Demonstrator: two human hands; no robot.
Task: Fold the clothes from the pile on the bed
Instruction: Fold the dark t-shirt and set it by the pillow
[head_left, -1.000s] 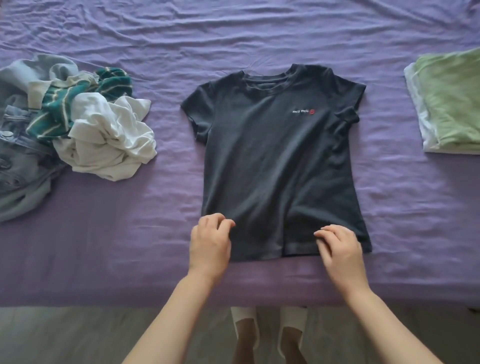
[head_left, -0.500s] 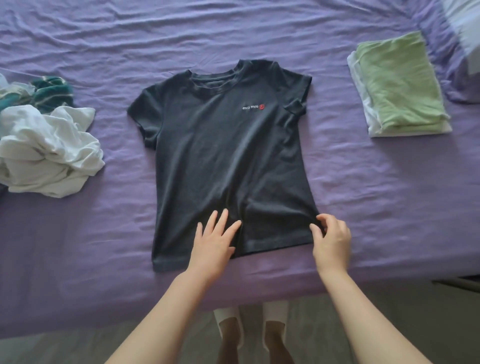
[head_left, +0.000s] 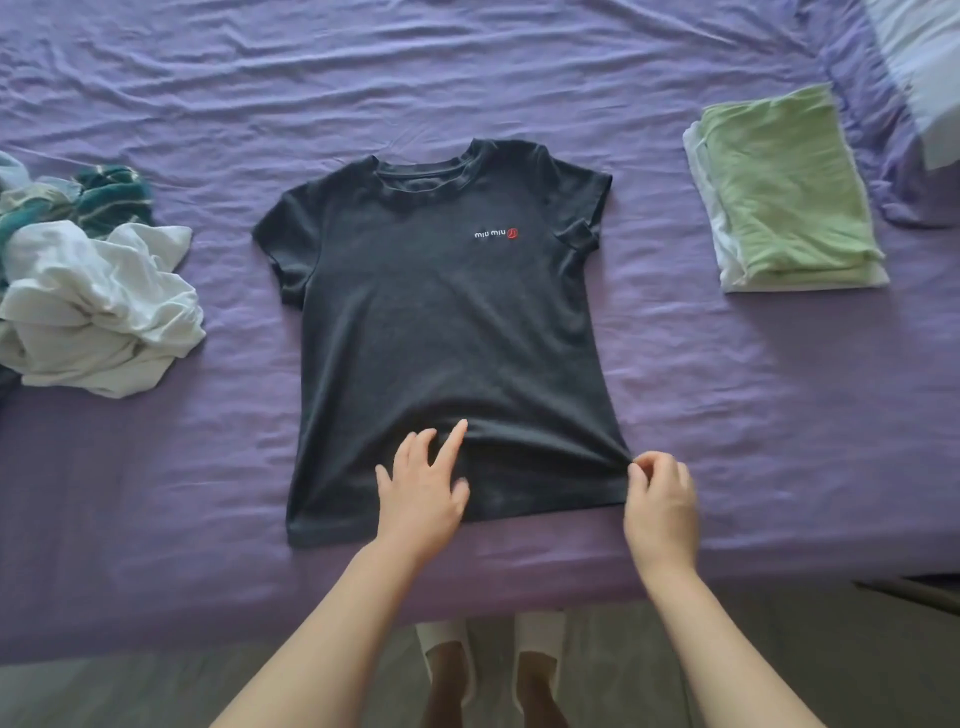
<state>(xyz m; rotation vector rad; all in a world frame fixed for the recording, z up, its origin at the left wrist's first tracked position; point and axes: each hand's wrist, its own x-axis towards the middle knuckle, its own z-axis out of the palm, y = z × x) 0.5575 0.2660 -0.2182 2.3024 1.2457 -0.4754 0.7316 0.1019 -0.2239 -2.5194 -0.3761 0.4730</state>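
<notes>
Looking down from the head view, the dark T-shirt (head_left: 447, 332) lies face up and flat on the purple bed (head_left: 727, 415), between the unfolded pile (head_left: 98, 301) and the folded stack (head_left: 784, 192). The left hand (head_left: 421, 493) presses near the hem with fingers spread, while the right hand (head_left: 662, 504) pinches the shirt's lower right corner. To do this step well, I judge she should anchor the middle and draw that corner taut before folding.

The dark T-shirt (head_left: 441, 332) chest reads "miu miu".
</notes>
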